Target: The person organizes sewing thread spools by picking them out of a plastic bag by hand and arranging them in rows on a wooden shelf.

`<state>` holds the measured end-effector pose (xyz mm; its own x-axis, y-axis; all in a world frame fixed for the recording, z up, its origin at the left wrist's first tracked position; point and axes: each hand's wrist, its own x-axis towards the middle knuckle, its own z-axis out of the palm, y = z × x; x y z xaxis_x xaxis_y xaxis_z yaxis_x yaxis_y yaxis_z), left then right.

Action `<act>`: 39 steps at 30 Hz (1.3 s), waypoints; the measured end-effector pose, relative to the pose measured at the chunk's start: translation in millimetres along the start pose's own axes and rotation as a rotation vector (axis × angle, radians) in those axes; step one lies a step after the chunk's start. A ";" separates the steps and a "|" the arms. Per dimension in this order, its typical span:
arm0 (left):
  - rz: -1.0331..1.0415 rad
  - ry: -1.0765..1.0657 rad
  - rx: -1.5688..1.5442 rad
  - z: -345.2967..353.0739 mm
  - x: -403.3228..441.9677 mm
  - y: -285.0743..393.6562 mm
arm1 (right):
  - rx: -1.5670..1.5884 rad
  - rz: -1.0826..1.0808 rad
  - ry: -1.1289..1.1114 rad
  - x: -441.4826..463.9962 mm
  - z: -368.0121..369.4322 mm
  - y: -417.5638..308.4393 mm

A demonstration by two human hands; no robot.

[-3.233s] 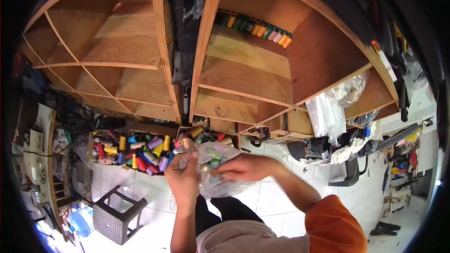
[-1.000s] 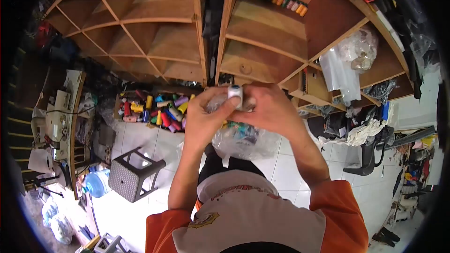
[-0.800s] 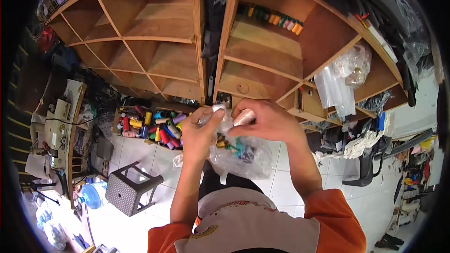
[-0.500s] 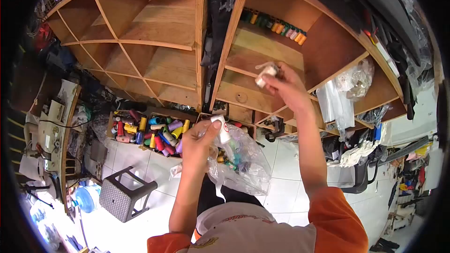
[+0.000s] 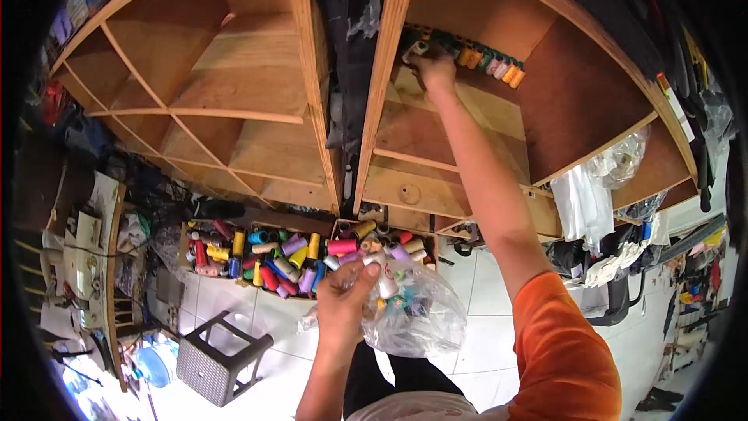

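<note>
Up in the right-hand shelf unit, my right hand is closed on a white thread spool at the left end of a row of thread spools. The row has green, orange, pink and yellow spools. Whether the held one touches the shelf, I cannot tell. Lower down, in front of my body, my left hand is closed on a clear plastic bag, with another white spool at the thumb. More small spools show dimly through the plastic.
Below the shelves, wooden boxes hold many coloured thread cones. A dark stool stands on the tiled floor at left, near a blue water bottle. Plastic-wrapped items hang from the right shelf.
My right hand has moved up and left with the white spool, from in front of the shelf to the row of spools. My left hand and the bag sit lower and slightly further right.
</note>
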<state>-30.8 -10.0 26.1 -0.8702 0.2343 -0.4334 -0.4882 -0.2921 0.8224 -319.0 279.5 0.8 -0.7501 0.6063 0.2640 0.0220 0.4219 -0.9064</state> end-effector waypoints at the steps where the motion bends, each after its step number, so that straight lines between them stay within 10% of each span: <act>1: -0.005 0.006 -0.005 0.1 2.0 -3.1 | -0.159 -0.162 0.099 5.9 9.9 9.2; 6: -0.042 0.044 0.005 -11.9 16.3 -18.9 | -0.575 -0.380 0.168 23.8 36.8 16.3; 31: -0.039 0.171 0.058 -25.8 20.6 -24.9 | -0.268 -0.289 0.347 -0.3 32.1 15.7; 33: -0.041 0.166 0.042 -22.7 19.1 -20.5 | -0.097 -0.226 0.257 -28.6 2.9 8.8; 35: 0.019 0.101 0.012 -18.7 19.8 -19.4 | 0.602 0.096 -0.327 -82.6 -56.9 -26.0; 39: 0.029 0.047 -0.002 -4.7 19.6 -16.0 | 0.278 0.160 -0.769 -200.8 -135.7 -67.3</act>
<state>-40.3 -5.1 2.8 -0.8861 0.1818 -0.4264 -0.4629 -0.2998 0.8341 -80.1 220.8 53.6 -0.9962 -0.0276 -0.0829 0.0788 0.1269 -0.9888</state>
